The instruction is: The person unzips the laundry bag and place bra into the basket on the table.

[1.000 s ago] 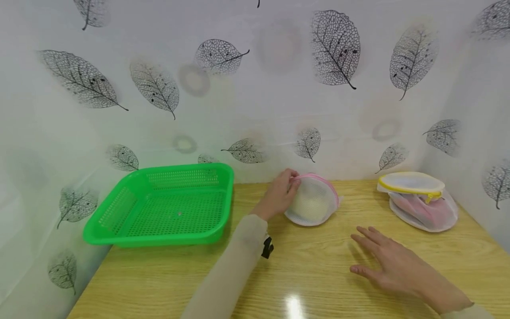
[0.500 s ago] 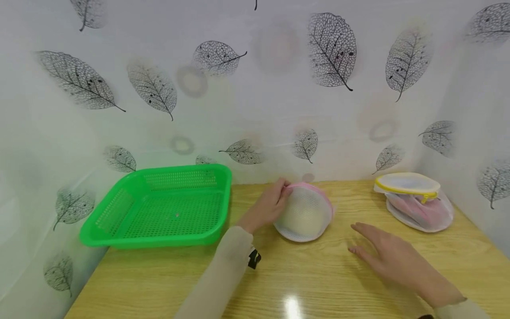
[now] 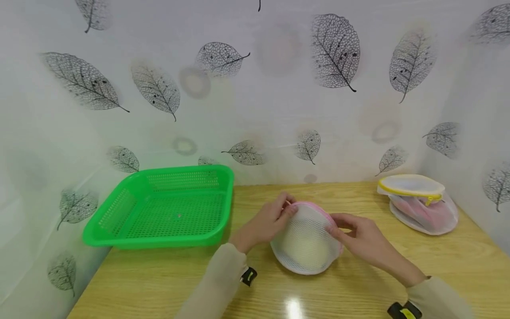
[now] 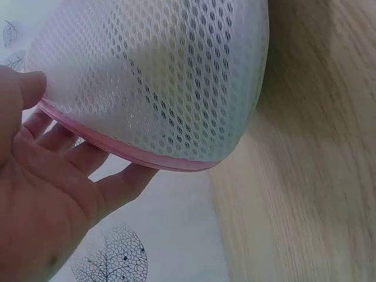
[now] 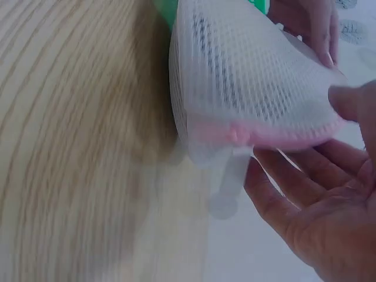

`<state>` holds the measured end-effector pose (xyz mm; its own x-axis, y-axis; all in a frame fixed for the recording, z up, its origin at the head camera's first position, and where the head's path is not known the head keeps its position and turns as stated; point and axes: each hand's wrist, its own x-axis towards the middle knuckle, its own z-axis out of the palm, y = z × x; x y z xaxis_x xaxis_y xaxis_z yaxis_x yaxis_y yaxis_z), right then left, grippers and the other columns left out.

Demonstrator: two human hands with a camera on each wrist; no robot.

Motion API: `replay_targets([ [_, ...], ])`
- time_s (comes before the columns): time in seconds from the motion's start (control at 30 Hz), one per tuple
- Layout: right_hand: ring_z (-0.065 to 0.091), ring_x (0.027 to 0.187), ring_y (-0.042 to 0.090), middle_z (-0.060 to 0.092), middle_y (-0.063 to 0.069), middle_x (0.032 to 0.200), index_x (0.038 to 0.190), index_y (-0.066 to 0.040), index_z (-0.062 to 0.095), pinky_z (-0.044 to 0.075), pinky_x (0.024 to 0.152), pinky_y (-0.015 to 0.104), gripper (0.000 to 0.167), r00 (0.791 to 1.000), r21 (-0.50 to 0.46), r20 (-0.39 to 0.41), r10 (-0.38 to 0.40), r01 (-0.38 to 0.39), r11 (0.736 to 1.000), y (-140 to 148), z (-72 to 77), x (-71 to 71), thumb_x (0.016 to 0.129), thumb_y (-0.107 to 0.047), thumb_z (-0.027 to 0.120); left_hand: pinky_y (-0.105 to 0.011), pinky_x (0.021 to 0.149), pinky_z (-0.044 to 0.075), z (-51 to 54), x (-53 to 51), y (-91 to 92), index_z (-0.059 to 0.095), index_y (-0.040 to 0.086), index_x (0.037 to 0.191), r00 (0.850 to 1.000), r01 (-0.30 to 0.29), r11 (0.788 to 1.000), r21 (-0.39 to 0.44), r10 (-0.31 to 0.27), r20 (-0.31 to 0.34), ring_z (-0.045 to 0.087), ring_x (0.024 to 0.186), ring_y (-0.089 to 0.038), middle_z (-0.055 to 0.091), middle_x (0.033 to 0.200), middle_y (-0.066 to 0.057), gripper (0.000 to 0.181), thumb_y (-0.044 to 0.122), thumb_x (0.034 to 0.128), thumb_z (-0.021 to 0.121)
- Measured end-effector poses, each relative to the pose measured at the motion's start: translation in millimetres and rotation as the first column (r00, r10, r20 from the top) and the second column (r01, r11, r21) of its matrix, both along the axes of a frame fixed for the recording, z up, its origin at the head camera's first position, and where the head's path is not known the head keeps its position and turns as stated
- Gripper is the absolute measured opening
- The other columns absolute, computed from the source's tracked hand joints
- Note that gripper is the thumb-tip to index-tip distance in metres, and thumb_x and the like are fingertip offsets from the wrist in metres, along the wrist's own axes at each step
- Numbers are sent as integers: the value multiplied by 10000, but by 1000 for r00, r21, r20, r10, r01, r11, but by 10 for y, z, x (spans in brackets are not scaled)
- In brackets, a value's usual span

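Observation:
A white mesh laundry bag [image 3: 304, 241] with a pink zipper edge stands tilted on the table, and something pale yellow shows through its mesh. My left hand [image 3: 271, 223] grips the bag's upper left rim, thumb on the mesh and fingers behind the pink edge, as the left wrist view [image 4: 53, 170] of the mesh bag [image 4: 170, 70] also shows. At the right rim, my right hand [image 3: 360, 237] pinches the edge between thumb and fingers. In the right wrist view the right thumb lies over the mesh, with the other fingers under the pink zipper [image 5: 264, 138].
A green plastic basket [image 3: 159, 242] with perforated walls stands on the left of the wooden table [image 3: 167, 283]. At the back right lies another mesh bag [image 3: 422, 206] with a yellow zipper and pink cloth inside. A leaf-print curtain [image 3: 275, 102] hangs behind.
The left hand has drawn the pink-zippered mesh bag nearer and tilted it up. My right hand has moved in from the right, from open beside the bag to pinching its right rim.

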<state>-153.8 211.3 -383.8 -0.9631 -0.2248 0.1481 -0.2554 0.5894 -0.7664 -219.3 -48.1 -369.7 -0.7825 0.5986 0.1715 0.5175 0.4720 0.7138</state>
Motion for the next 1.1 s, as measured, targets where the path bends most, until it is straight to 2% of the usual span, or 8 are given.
replay_targets([
  [0.13, 732, 1077, 314, 731, 185, 1200, 1271, 4, 670, 615, 847, 369, 390, 1000, -1, 25, -6, 6, 1000, -76, -37, -78, 1045, -305, 600, -324, 969, 558, 4, 99, 10, 576, 96, 1250, 969, -62, 998, 7, 62, -238, 651, 1114, -204, 677, 1193, -85, 226, 221, 1062, 561],
  [0.27, 744, 967, 217, 766, 132, 1095, 1232, -3, 666, 610, 766, 311, 363, 995, -42, 95, 24, -20, 999, -51, -76, -155, 1054, -307, 581, -328, 986, 557, -6, 232, -11, 669, 84, 1202, 810, -86, 996, -26, 55, -584, 639, 1164, -230, 673, 1229, -71, 252, 146, 963, 715],
  [0.33, 728, 894, 155, 774, 112, 1036, 1231, 8, 648, 591, 719, 280, 364, 988, -89, 144, 61, -48, 995, -17, -96, -186, 1060, -303, 570, -317, 1019, 542, -17, 296, -17, 668, 86, 1254, 776, -66, 994, -88, -4, -631, 628, 1198, -227, 661, 1292, -77, 336, 205, 949, 742],
  [0.43, 709, 855, 125, 766, 130, 1017, 1274, 50, 600, 593, 718, 283, 389, 970, -174, 210, 122, -86, 981, 26, -128, -222, 1069, -278, 551, -347, 1143, 458, -42, 362, -8, 570, 107, 1418, 804, -60, 967, -246, -100, -587, 544, 1367, -235, 575, 1469, -81, 538, 370, 970, 707],
  [0.63, 733, 958, 194, 745, 180, 1121, 1398, 74, 515, 608, 769, 285, 522, 960, -181, 258, 108, -62, 982, 10, -217, -245, 1034, -285, 620, -459, 1214, 366, -187, 401, 66, 351, 207, 1601, 922, -49, 900, -434, -126, -365, 352, 1538, -263, 324, 1668, -121, 785, 596, 967, 602],
  [0.83, 712, 946, 158, 735, 36, 1008, 1190, -50, 655, 590, 716, 251, 352, 999, 35, -42, -27, 29, 999, -46, -257, -169, 911, -220, 787, -507, 1198, 377, -264, 385, 154, 355, 268, 1600, 954, -58, 857, -512, -104, -283, 380, 1520, -292, 328, 1669, -101, 803, 664, 940, 586],
  [0.97, 590, 762, -20, 664, -99, 829, 917, -146, 692, 531, 600, 209, 202, 930, 124, -365, 47, -2, 992, -60, -278, -90, 821, -34, 830, -476, 1164, 427, -245, 339, 203, 434, 274, 1561, 970, -53, 848, -528, -82, -228, 453, 1473, -273, 393, 1637, -84, 772, 657, 919, 629],
  [1.1, 509, 719, -98, 616, -149, 792, 879, -173, 681, 470, 558, 161, 305, 832, 171, -526, 174, -98, 980, -31, -315, -27, 763, 73, 822, -429, 1134, 464, -213, 288, 247, 500, 263, 1520, 983, -43, 840, -541, -60, -172, 501, 1436, -240, 449, 1604, -71, 736, 611, 901, 690],
])
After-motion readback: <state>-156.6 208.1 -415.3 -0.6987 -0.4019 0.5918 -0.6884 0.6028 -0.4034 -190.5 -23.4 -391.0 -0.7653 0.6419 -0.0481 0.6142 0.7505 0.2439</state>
